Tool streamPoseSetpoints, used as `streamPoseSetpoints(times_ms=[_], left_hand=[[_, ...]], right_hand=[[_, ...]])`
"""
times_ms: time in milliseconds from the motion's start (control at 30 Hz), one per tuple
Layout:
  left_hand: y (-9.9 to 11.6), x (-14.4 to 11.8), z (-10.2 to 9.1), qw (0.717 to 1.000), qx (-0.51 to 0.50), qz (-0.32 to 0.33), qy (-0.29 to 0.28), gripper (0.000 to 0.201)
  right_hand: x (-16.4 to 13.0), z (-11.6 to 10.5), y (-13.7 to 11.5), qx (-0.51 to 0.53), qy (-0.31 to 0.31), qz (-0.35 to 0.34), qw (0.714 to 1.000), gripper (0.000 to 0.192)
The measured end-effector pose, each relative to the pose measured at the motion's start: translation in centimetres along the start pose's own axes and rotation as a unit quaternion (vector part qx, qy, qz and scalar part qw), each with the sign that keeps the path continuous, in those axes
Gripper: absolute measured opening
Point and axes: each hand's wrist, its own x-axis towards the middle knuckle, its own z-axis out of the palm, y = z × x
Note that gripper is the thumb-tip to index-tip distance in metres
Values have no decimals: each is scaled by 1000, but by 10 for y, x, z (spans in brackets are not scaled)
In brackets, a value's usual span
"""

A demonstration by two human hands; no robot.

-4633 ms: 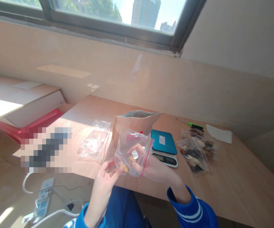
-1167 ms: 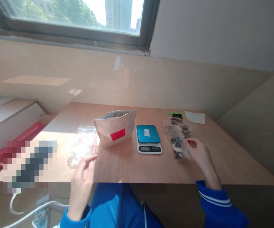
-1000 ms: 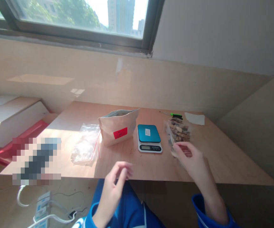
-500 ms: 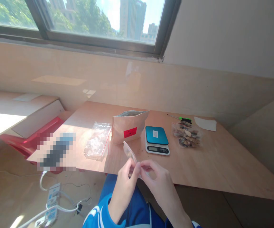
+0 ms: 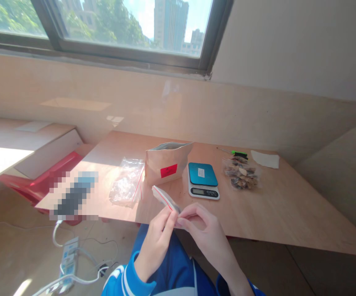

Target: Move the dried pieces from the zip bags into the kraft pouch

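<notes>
A small clear zip bag [image 5: 163,196] with a red line along its edge is pinched in my left hand [image 5: 158,234], above the table's front edge. My right hand [image 5: 201,228] has thumb and forefinger together at the bag's near end, fingertips close to those of the left. Beyond them stands a brown paper pouch [image 5: 165,158] with a red label, its top open. Right of the pouch is a kitchen scale [image 5: 202,174] with a blue plate and nothing on it. Clear zip bags [image 5: 126,181] lie to the left.
Filled clear bags [image 5: 242,174] of dark and tan pieces lie right of the scale. Behind them are a green-and-black screwdriver [image 5: 239,154] and white paper [image 5: 266,159]. A blurred dark object [image 5: 75,197] sits at the left edge. A power strip [image 5: 68,259] lies on the floor.
The zip bag has swung left and its red line now shows more plainly. My left hand has shifted slightly left, and a small gap has opened between the hands.
</notes>
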Motion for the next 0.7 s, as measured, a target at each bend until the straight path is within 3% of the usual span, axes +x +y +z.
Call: streamPoseSetpoints(times_ms=[200, 433, 600, 700], left_hand=[[3, 0, -6, 996, 58, 62, -16, 34], [2, 8, -2, 996, 82, 25, 10, 35], [-4, 3, 0, 995, 94, -17, 14, 38], [-8, 1, -2, 998, 57, -23, 4, 40]], right_hand=[[0, -3, 5, 84, 3, 6, 996, 16], [9, 6, 17, -21, 67, -29, 997, 17], [28, -20, 26, -86, 283, -41, 954, 20], [34, -36, 24, -43, 286, -46, 956, 22]])
